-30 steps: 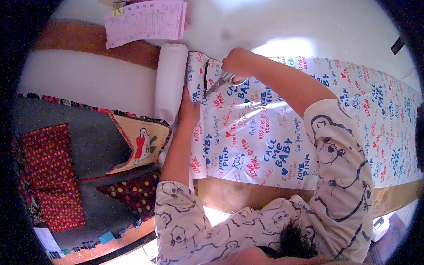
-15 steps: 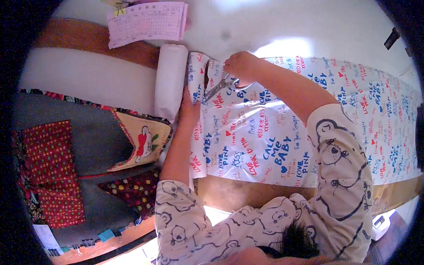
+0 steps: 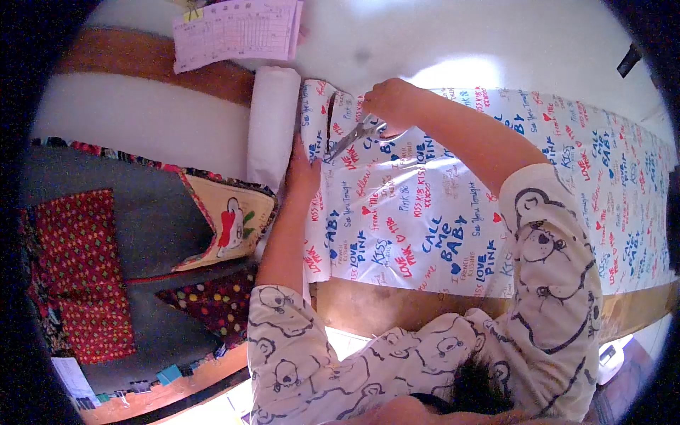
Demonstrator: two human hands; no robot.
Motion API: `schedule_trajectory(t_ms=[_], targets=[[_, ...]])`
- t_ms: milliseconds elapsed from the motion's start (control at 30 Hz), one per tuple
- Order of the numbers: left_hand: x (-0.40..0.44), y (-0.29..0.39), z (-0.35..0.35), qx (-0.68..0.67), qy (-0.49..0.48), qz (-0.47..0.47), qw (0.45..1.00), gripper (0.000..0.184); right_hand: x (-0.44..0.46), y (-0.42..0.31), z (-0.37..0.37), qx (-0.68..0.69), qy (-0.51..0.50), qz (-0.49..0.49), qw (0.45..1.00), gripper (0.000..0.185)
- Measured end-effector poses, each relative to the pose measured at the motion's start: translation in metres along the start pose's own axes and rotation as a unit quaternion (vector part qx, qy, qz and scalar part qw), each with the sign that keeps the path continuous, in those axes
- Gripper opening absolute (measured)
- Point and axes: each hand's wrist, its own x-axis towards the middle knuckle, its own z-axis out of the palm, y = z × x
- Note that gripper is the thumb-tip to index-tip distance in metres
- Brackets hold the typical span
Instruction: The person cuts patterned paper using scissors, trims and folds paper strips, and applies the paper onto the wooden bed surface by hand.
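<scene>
My right hand point(image 3: 389, 105) is closed round the handles of metal scissors point(image 3: 363, 130). Their blades point down and left over a white sheet point(image 3: 443, 184) printed with red and blue lettering. A dark narrow slit runs in the sheet just left of the blades. My left hand point(image 3: 303, 164) grips the sheet's left strip beside the slit, thumb side toward the scissors; its fingers are partly hidden. Directly left of that hand lies a plain white roll point(image 3: 273, 120), alongside the printed strip.
Pink printed forms point(image 3: 237, 35) lie at the upper left on the white table. A grey cloth panel with patchwork pieces point(image 3: 81, 269) fills the left side, with several clips point(image 3: 170, 374) along its lower edge. A small black object point(image 3: 628, 61) is at the far upper right.
The slit beside the scissors looks narrower, and the blades sit closer together. Both hands have shifted only slightly, still holding the scissors and the sheet.
</scene>
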Motion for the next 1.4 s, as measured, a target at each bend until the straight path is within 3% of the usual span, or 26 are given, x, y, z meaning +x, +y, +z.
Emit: schedule_trajectory(t_ms=[300,400,467,600,700,867,1100,1400], targets=[[0.0,-0.001,0.001,-0.002,0.004,0.016,1.0,0.072,0.005,-0.017,0.002,0.02,-0.002,-0.012,1.0,0.051],[-0.002,0.002,0.001,-0.001,0.004,0.006,1.0,0.074,0.011,-0.021,0.003,-0.003,0.027,-0.028,0.999,0.045],[-0.006,0.003,0.0,0.005,0.015,0.028,0.999,0.077,0.009,-0.028,-0.008,-0.003,-0.048,-0.046,0.998,0.036],[-0.036,0.028,-0.01,-0.027,0.008,-0.027,0.999,0.081,0.002,-0.035,-0.007,-0.008,0.0,-0.065,0.998,0.03],[-0.067,0.022,-0.003,0.097,-0.005,-0.044,0.994,0.075,0.002,-0.04,0.004,0.003,-0.013,-0.045,0.999,0.034],[-0.077,0.013,-0.008,0.085,-0.011,-0.048,0.995,0.067,0.001,-0.039,0.005,-0.023,-0.019,0.005,1.0,0.048],[-0.076,0.014,-0.017,0.092,0.006,0.022,0.995,0.065,-0.007,-0.029,-0.001,-0.028,0.028,-0.02,0.999,0.05],[-0.076,0.026,-0.022,0.084,-0.035,-0.054,0.994,0.069,-0.015,-0.023,-0.005,0.01,0.012,-0.013,1.0,0.053]])
